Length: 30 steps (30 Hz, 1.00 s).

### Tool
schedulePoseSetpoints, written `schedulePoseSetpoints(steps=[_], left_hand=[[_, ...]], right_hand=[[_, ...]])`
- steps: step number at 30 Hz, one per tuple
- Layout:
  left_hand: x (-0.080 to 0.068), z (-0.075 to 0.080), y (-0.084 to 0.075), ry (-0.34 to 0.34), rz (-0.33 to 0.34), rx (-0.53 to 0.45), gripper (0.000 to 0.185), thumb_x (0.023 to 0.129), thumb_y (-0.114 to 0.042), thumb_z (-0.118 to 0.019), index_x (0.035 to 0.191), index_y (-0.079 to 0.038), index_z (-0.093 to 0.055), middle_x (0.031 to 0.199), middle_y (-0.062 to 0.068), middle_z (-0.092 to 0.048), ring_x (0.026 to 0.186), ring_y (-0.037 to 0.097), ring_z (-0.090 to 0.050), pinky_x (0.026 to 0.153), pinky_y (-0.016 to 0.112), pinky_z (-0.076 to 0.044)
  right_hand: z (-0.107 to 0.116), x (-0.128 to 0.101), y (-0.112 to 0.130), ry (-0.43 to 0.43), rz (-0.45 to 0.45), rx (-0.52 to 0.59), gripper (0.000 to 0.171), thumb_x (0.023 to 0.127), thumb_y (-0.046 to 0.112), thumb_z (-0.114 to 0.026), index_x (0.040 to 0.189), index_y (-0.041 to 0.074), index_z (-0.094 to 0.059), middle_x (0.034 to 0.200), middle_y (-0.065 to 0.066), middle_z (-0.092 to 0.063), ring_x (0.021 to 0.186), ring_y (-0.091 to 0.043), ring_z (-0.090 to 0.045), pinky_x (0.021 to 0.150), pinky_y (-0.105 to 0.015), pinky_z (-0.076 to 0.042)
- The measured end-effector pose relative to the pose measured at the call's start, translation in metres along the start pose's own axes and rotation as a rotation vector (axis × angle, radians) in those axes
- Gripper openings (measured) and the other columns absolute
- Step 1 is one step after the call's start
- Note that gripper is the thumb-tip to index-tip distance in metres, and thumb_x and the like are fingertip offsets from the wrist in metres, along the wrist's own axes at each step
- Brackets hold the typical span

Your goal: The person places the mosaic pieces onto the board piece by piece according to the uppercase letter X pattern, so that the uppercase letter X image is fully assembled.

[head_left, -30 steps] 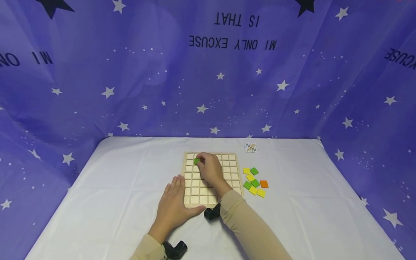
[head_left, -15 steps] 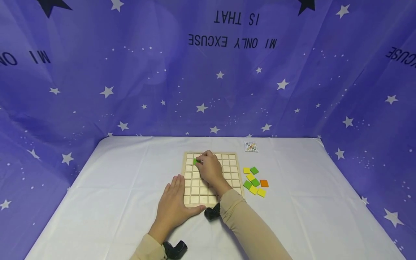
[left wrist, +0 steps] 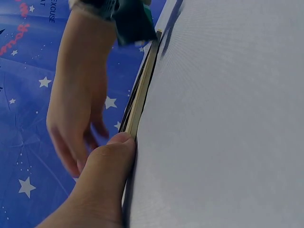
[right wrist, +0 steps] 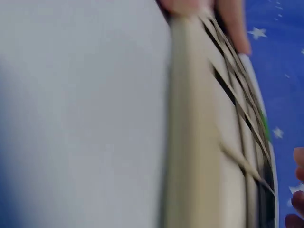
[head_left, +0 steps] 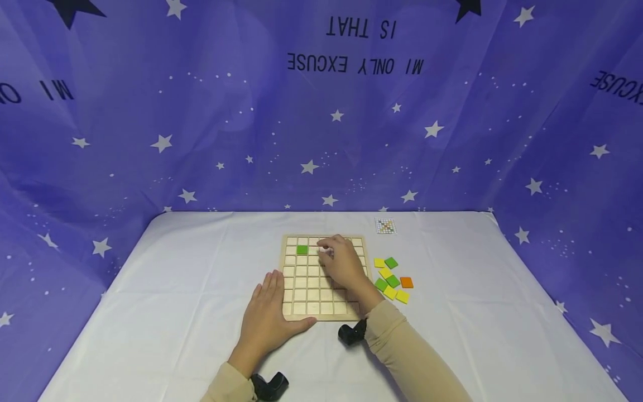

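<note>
The right hand [head_left: 345,264] no longer pinches the green tile [head_left: 302,249] — the tile now lies alone in a cell of the wooden grid board [head_left: 288,304], second row from the far edge. The hand sits further right over the board, empty — its forearm shifts right too.

You are sitting in a staged recording booth, not a lived-in room. A purple star-printed cloth [head_left: 321,123] hangs as backdrop on three sides, hiding whatever lies behind it, and its printed lettering reads upside down. In front of you a table under a plain white cloth [head_left: 166,290] fills the enclosure. On it lie a wooden grid board [head_left: 296,279], a cluster of coloured square tiles [head_left: 393,279] and a small pattern card [head_left: 385,225], the kit of a tabletop puzzle setup.
</note>
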<state>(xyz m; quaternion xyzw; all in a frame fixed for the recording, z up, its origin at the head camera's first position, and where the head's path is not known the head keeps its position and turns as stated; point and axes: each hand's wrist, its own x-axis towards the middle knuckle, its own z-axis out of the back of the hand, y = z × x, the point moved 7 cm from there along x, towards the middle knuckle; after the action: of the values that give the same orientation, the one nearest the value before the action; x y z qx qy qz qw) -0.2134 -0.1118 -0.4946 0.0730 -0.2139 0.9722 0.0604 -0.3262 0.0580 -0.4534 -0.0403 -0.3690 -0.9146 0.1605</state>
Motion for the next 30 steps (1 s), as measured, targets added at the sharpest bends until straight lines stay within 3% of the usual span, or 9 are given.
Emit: schedulePoseSetpoints(steps=[3,10,14,21,27,30], left_hand=[[0.000,0.000,0.001,-0.001,0.003,0.004,0.136,0.065,-0.091,-0.058,0.155,0.005,-0.022,0.162,0.020,-0.025,0.153,0.033,-0.022,0.125,0.049,-0.021],[0.001,-0.001,0.001,-0.001,0.006,-0.005,0.136,0.064,-0.090,-0.059,0.155,0.004,-0.022,0.163,0.019,-0.023,0.153,0.033,-0.021,0.125,0.049,-0.020],[0.000,-0.002,0.001,0.004,0.006,-0.009,0.136,0.065,-0.090,-0.059,0.156,0.003,-0.021,0.163,0.019,-0.023,0.153,0.033,-0.021,0.125,0.049,-0.019],[0.001,-0.002,0.000,0.014,0.012,-0.006,0.135,0.066,-0.089,-0.060,0.156,0.003,-0.021,0.164,0.018,-0.023,0.153,0.033,-0.020,0.126,0.048,-0.018],[0.000,-0.001,-0.001,0.016,0.012,-0.006,0.134,0.066,-0.087,-0.062,0.155,0.004,-0.022,0.163,0.019,-0.023,0.153,0.033,-0.020,0.126,0.049,-0.019],[0.001,-0.002,-0.001,0.020,0.012,-0.006,0.135,0.066,-0.088,-0.062,0.156,0.004,-0.021,0.163,0.019,-0.022,0.154,0.033,-0.019,0.126,0.049,-0.019]], right_hand=[[0.023,-0.005,-0.015,-0.022,-0.034,-0.040,0.032,0.097,0.022,-0.066,0.128,0.015,-0.066,0.117,-0.001,-0.064,0.104,-0.020,-0.062,0.087,-0.038,-0.056],[0.077,-0.021,-0.064,-0.039,-0.151,-0.169,0.036,0.096,0.025,-0.066,0.129,0.012,-0.065,0.111,-0.007,-0.066,0.085,-0.021,-0.060,0.070,-0.035,-0.050],[0.098,-0.035,-0.094,-0.024,-0.244,-0.223,0.040,0.095,0.028,-0.066,0.131,0.010,-0.063,0.111,-0.011,-0.066,0.095,-0.026,-0.062,0.079,-0.041,-0.052],[0.108,-0.050,-0.122,0.032,-0.330,-0.259,0.045,0.093,0.034,-0.069,0.126,0.004,-0.067,0.116,-0.015,-0.065,0.110,-0.033,-0.062,0.096,-0.052,-0.051],[0.104,-0.052,-0.126,0.029,-0.318,-0.208,0.034,0.093,0.027,-0.069,0.119,0.005,-0.068,0.114,-0.014,-0.063,0.108,-0.031,-0.061,0.094,-0.050,-0.050],[0.103,-0.051,-0.126,0.029,-0.311,-0.158,0.027,0.094,0.021,-0.068,0.116,0.007,-0.066,0.111,-0.012,-0.063,0.101,-0.028,-0.061,0.084,-0.042,-0.052]])
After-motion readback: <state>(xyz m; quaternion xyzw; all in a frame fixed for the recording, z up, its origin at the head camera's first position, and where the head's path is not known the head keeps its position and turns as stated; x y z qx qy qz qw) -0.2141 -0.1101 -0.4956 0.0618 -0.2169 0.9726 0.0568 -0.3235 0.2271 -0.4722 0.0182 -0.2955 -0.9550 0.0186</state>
